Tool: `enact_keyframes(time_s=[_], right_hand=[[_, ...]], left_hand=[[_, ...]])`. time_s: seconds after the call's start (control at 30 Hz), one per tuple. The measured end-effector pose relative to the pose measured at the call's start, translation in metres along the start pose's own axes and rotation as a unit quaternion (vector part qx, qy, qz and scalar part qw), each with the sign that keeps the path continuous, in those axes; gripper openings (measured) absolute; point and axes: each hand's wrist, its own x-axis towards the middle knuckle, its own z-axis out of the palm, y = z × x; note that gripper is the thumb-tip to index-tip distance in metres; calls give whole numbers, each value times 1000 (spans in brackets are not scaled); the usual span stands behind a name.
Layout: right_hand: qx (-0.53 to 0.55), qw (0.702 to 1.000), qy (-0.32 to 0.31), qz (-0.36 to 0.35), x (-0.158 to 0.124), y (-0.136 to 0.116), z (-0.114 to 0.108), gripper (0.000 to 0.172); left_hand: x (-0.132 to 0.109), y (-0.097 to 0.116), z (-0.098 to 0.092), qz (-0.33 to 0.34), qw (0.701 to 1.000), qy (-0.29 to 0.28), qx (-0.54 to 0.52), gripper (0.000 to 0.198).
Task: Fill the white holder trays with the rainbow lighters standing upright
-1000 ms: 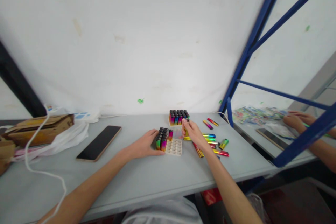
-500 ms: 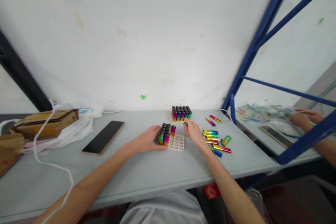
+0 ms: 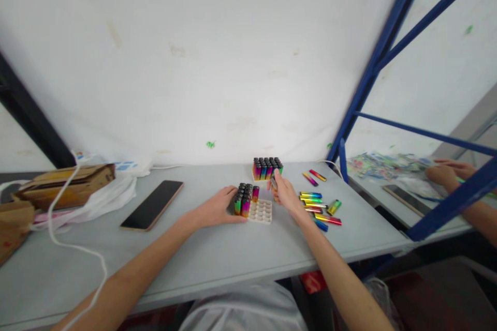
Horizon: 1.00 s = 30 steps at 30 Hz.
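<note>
A white tray (image 3: 264,212) with round holes carries several upright rainbow-coloured lighters (image 3: 246,206) on its left side; the holes on its right show bare. My left hand (image 3: 222,208) is spread around the tray's left end, thumb at the front edge, fingers behind. Just right of and above the tray, my right hand (image 3: 282,190) is closed on a lighter (image 3: 274,182), seen only in part between thumb and fingers. Behind it stands a second, filled block of lighters (image 3: 267,169). Loose lighters (image 3: 316,209) lie in a pile to the right of my right hand.
A black phone (image 3: 152,205) lies on the left of the grey table (image 3: 202,253). Farther left are a cardboard box (image 3: 66,183), plastic bags and a white cable (image 3: 79,246). A blue metal frame (image 3: 359,90) stands at the right, with another person's hands (image 3: 450,173) beyond it.
The thumb of my right hand has risen, and the lighter held there shows a little differently. My left hand keeps its place at the tray. The view has shifted slightly.
</note>
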Motion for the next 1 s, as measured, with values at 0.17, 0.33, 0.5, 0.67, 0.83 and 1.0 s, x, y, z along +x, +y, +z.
enact_keyframes(time_s=[0.17, 0.33, 0.5, 0.67, 0.83, 1.0], right_hand=[[81, 995, -33, -48, -3, -7, 0, 63], [-44, 983, -15, -177, -7, -16, -4, 41], [-102, 977, -48, -183, -11, -19, -6, 37], [-92, 979, -81, -161, -11, -14, -4, 33], [-94, 981, -82, -151, -10, -11, -3, 34], [-106, 980, -90, -144, -9, -12, -5, 35]], left_hand=[[1, 0, 1, 3, 1000, -5, -2, 90], [1, 0, 1, 18, 1000, -2, -10, 84], [1, -1, 1, 17, 1000, 3, -14, 85], [1, 2, -1, 9, 1000, -2, -21, 81], [1, 6, -2, 2, 1000, -7, -10, 80], [1, 5, -2, 1, 1000, -12, -10, 81]])
